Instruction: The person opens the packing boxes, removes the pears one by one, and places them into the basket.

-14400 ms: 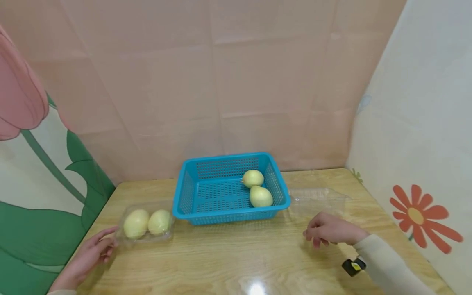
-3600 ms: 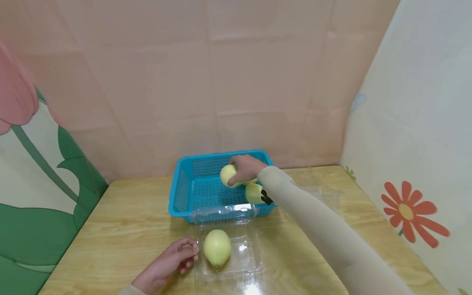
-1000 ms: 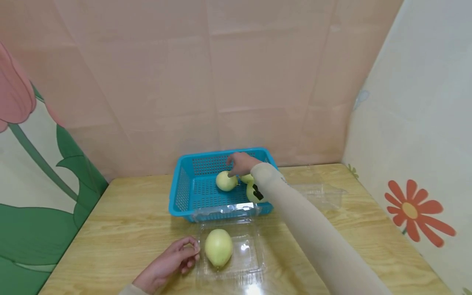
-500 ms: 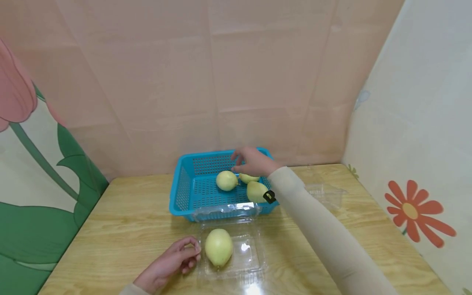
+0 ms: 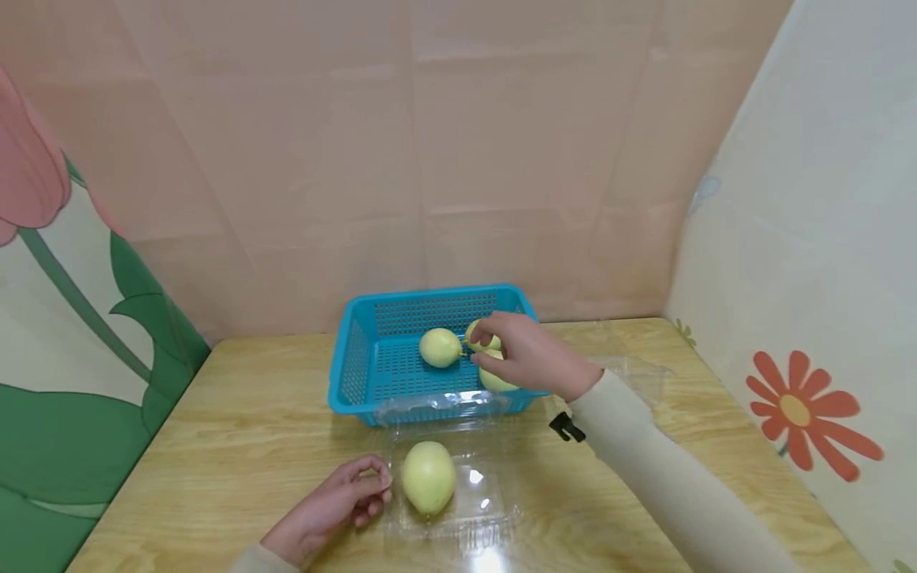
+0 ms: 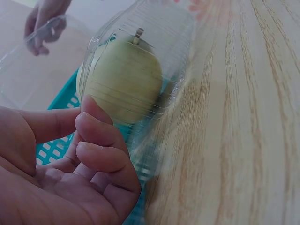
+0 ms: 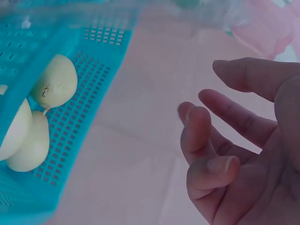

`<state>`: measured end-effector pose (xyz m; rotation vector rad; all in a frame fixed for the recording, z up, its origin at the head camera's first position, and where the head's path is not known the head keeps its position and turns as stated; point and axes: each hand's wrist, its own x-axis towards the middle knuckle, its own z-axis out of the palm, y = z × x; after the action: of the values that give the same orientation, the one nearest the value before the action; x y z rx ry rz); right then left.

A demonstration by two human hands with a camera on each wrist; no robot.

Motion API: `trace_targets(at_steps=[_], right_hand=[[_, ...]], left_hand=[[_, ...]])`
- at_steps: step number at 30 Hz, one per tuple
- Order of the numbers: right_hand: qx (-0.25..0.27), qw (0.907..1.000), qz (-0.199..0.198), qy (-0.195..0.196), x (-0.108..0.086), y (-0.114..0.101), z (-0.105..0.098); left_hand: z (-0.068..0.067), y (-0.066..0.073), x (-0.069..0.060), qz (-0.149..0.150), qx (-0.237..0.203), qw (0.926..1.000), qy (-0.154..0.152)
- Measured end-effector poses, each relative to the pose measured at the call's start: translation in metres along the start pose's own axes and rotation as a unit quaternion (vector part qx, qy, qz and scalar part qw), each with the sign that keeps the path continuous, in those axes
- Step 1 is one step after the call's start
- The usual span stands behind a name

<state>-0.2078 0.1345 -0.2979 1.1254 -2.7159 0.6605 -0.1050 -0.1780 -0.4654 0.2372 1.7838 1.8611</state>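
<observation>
My left hand [image 5: 333, 505] pinches the left edge of a clear plastic clamshell box [image 5: 494, 505] between thumb and fingertips, closest in the left wrist view. The box's lid stands up against the front of the blue basket. On the left side of the box sits one pale yellow-green pear [image 5: 428, 477], stem toward me. Above the basket's right front, my right hand [image 5: 537, 354] hovers with loosely bent fingers and nothing in them. Three pears lie in the basket: one near the middle [image 5: 440, 348], a back one [image 5: 474, 330] and a front one [image 5: 493, 380], the latter two partly hidden by that hand.
The blue perforated basket [image 5: 349, 358] stands at the back of the wooden table [image 5: 236, 446]. A second clear plastic container [image 5: 641, 374] lies right of it, hard to see. A pink backdrop [image 5: 286, 175] rises behind, with a flower-printed sheet [image 5: 809, 239] on the right.
Earlier the box, holding two pears, was at the left; it now sits before the basket, opened. My right hand set one pear in the basket, let go, and has drawn back rightward. The left hand stays.
</observation>
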Motion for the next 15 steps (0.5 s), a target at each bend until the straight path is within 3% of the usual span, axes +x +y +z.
trace_targets(at_steps=[6, 15], right_hand=[[-0.010, 0.9999, -0.012, 0.004, -0.030, -0.019, -0.007], [0.018, 0.9955, -0.068, -0.064, -0.059, -0.041, 0.012]], left_hand=[[0.000, -0.002, 0.001, 0.002, -0.002, 1.0000, 0.000], [0.001, 0.001, 0.001, 0.000, 0.003, 1.0000, 0.003]])
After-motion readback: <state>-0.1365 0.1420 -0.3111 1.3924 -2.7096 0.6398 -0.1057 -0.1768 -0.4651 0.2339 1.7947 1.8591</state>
